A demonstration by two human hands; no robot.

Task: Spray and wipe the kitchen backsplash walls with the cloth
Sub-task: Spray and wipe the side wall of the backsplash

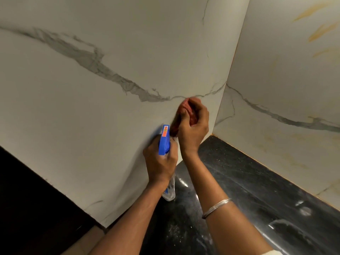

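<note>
Right hand point(193, 124) curled around a bunched red cloth point(185, 111), pressing it to the marble wall point(110, 107) near the corner, wrist raised, left hand point(160, 161) just below gripping a blue-topped spray bottle point(164, 139), forearms over the dark counter point(248, 181), bangle point(216, 207) on right wrist

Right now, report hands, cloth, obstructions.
Left hand grips spray bottle. Right hand presses red cloth on backsplash wall, near corner. Nothing blocking the wall.

Grey-veined white wall point(110, 126) meets yellow-streaked side wall point(285, 89) at corner; glossy black speckled countertop point(257, 181) below, dim light.
</note>
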